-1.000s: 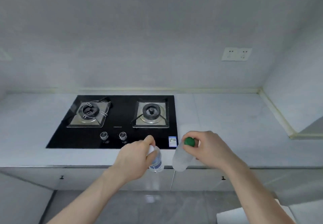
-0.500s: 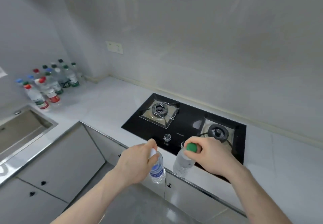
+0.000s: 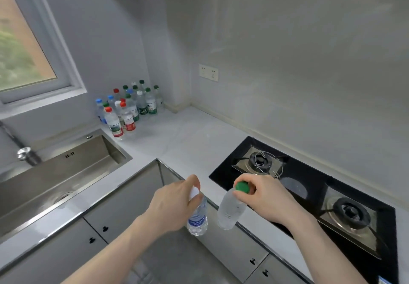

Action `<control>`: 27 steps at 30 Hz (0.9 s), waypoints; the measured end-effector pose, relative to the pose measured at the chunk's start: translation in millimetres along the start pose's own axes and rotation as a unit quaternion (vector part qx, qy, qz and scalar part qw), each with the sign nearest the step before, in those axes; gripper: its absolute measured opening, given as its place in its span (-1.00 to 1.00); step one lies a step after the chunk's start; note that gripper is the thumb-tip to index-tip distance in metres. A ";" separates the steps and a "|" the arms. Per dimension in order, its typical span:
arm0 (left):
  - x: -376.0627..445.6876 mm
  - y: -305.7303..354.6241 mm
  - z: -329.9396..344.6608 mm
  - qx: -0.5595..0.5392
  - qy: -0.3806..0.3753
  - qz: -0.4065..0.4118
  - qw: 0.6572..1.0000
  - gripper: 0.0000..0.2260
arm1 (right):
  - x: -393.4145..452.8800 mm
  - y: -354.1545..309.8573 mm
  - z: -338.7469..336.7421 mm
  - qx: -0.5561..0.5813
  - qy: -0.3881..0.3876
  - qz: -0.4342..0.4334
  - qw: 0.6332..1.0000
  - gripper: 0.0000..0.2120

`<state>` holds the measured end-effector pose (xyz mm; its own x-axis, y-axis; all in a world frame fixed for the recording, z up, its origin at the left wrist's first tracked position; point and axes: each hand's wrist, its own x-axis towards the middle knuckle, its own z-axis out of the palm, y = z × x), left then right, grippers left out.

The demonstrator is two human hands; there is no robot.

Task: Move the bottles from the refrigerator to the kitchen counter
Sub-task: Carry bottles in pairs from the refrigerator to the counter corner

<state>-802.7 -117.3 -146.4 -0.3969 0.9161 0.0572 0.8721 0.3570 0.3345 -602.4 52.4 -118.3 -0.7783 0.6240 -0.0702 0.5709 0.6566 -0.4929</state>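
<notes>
My left hand (image 3: pixel 173 206) grips the neck of a clear water bottle with a white cap and a blue label (image 3: pixel 197 218), which hangs below my fingers. In my right hand (image 3: pixel 269 199) a second clear bottle with a green cap (image 3: pixel 230 210) hangs by its top. Both bottles are in the air in front of the counter's edge, close side by side. The white kitchen counter (image 3: pixel 192 137) runs around the corner. Several water bottles (image 3: pixel 129 106) with red, green, blue and white caps stand grouped in its far corner under the window.
A steel sink (image 3: pixel 55 177) with a tap (image 3: pixel 24 153) lies at the left. A black two-burner gas hob (image 3: pixel 309 195) is set into the counter at the right. Grey cabinet doors (image 3: pixel 124 208) run below. A wall socket (image 3: pixel 208 72) sits above the counter.
The view has swung left from the hob toward the corner, so the sink, the window and the bottle group now show. Both hands still carry their bottles the same way.
</notes>
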 end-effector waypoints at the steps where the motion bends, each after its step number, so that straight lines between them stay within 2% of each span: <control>1: 0.6 -8.8 -5.2 0.000 0.000 -0.006 1.000 -0.85 | 8.3 -7.4 3.1 0.003 0.001 -0.005 1.000 -0.89; 13: 44.9 -103.2 -39.8 0.006 0.019 -0.079 0.997 -0.84 | 130.2 -72.4 26.3 -0.014 -0.029 -0.064 0.997 -0.80; 19: 101.6 -141.7 -41.7 0.009 0.021 -0.106 0.994 -0.89 | 216.5 -76.6 38.9 -0.013 -0.044 -0.093 0.995 -0.74; 27: 198.3 -191.5 -58.1 0.018 0.015 -0.145 0.989 -0.85 | 336.4 -74.6 29.1 0.004 -0.058 -0.099 0.993 -0.72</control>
<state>-1065.0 -14.7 -144.4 -0.6402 0.7682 -0.0076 0.7296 0.6112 0.3068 -914.4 201.1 -130.4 -0.9004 0.4295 -0.0698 0.4016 0.7585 -0.5132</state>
